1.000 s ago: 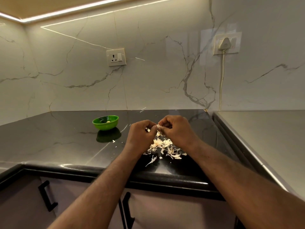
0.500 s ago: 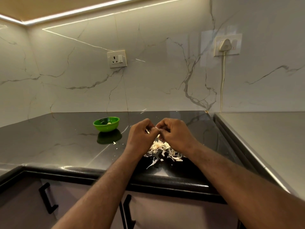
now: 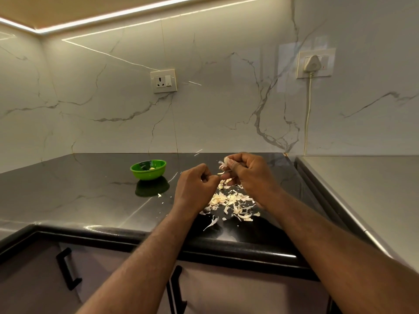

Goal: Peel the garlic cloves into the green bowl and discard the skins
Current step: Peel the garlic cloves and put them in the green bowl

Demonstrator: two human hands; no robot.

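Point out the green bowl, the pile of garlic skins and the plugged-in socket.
green bowl (image 3: 147, 174): head view, on its outer front wall.
pile of garlic skins (image 3: 231, 200): head view, on the middle of the heap on the counter.
plugged-in socket (image 3: 326, 64): head view, on the plate right of the plug.

A home kitchen: a glossy dark stone table (image 3: 68, 200) runs into a corner under marble-veined wall tiles (image 3: 215, 98), with wall sockets (image 3: 163, 81), a plugged-in white cord (image 3: 308, 105), black-handled cabinet doors (image 3: 34, 279) below, and a lit strip (image 3: 136, 13) beneath overhead cupboards
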